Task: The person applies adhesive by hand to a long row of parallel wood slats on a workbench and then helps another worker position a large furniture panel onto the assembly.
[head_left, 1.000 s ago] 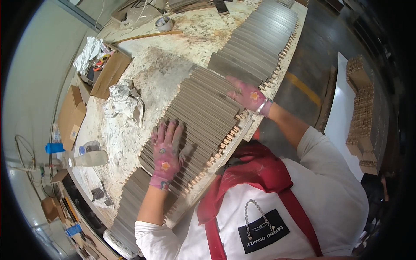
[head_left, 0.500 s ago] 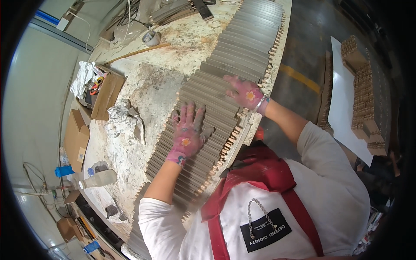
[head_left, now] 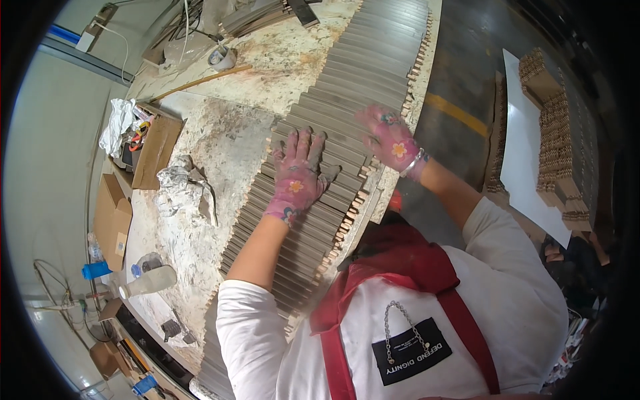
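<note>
so my left hand [head_left: 297, 179] has slid up the row of grey strips [head_left: 347, 113] along the workbench [head_left: 220, 153] edge and now sits flat, fingers spread, close to my right hand [head_left: 390, 139], also open, palm down, neither gripping anything.
</note>
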Demonstrator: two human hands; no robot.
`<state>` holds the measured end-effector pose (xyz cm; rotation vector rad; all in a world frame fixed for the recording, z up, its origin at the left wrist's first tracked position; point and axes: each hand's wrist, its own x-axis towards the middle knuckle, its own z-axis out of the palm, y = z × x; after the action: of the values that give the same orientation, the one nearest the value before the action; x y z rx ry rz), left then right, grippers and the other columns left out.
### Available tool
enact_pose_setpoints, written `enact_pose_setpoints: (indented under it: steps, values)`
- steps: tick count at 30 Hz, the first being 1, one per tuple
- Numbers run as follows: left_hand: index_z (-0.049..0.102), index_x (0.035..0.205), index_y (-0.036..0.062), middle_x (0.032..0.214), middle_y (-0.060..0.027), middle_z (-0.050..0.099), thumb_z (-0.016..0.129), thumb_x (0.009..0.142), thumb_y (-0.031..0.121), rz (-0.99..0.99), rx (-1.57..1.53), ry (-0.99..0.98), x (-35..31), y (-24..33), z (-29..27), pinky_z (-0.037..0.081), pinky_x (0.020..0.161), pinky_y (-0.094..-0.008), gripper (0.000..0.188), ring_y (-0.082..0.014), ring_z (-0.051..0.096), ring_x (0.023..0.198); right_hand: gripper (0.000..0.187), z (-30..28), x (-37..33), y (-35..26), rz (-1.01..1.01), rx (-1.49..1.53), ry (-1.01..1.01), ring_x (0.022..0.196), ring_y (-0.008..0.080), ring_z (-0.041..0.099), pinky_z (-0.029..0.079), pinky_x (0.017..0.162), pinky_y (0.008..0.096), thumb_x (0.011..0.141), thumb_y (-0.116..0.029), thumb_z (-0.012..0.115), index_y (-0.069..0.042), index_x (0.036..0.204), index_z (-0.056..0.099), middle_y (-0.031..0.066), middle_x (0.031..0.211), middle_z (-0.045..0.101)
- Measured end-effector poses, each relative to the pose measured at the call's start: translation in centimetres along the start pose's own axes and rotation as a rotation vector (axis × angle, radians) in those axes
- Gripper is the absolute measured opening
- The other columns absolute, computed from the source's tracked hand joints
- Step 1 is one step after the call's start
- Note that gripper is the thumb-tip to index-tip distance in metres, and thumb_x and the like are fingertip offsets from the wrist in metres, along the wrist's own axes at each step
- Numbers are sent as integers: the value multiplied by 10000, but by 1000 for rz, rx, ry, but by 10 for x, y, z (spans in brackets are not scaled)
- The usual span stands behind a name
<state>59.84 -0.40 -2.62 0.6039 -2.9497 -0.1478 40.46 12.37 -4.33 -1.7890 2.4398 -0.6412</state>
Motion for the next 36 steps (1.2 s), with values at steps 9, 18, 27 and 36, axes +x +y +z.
enact_pose_setpoints:
  steps: [9,18,27,36]
  values:
    - [367,1355,121,1397,-155,348,577,809,456,21,-83,47,-17,-21,-4,228,1035,-536,674,-385,311,1284,538,11,-12,-37,-224,-167,-91,1270,298,353,209,1069,436,881,-445,453,-135,1319,409,132,1363,404]
    - [434,1291,100,1334,-149,418,583,814,423,-110,-14,191,-69,-34,-4,221,1044,-502,595,-357,349,1258,617,-6,-18,-82,-296,-178,-119,1288,336,312,179,1077,468,831,-432,536,-174,1362,359,162,1379,365]
    - [391,1329,92,1320,-192,427,582,839,332,-412,-203,65,-160,-68,-28,396,950,-404,579,-371,454,1156,651,21,-51,-107,-539,-118,-205,1255,338,358,162,1072,493,791,-472,566,-188,1349,387,158,1374,370]
    - [430,1301,89,1221,-166,517,597,821,350,-379,-207,256,-174,-77,-7,410,926,-386,572,-325,506,1105,706,38,-79,-166,-872,49,-337,1272,360,314,153,1074,497,751,-488,594,-181,1352,385,171,1354,383]
